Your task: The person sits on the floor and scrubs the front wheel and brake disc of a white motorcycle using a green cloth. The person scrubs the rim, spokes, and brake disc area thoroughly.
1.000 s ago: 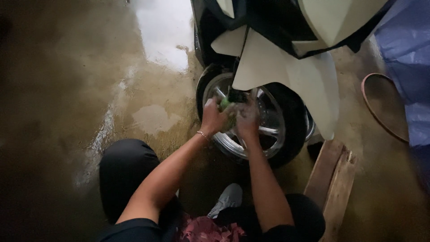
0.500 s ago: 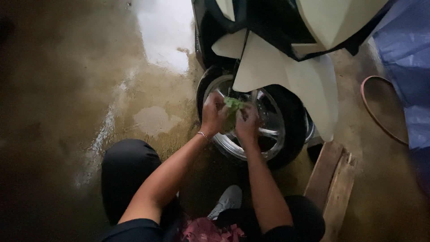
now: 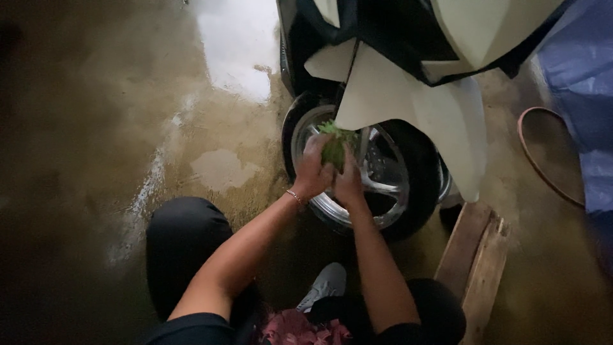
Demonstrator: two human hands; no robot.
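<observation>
Dim wet concrete floor (image 3: pixel 96 128), bright puddle glare (image 3: pixel 236 45), wooden planks (image 3: pixel 476 262), blue tarp (image 3: pixel 584 76)

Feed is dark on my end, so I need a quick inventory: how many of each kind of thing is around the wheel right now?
Hands: 2, left hand and right hand, both on the green scrubber
Green scrubber: 1
Wheel: 1
Wooden planks: 2
Hose loop: 1
Blue tarp: 1
Total: 8

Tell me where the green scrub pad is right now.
In the head view, the green scrub pad sits centre frame, gripped between the left hand and right hand, against the scooter wheel's silver rim, just under the cream fender.
</observation>
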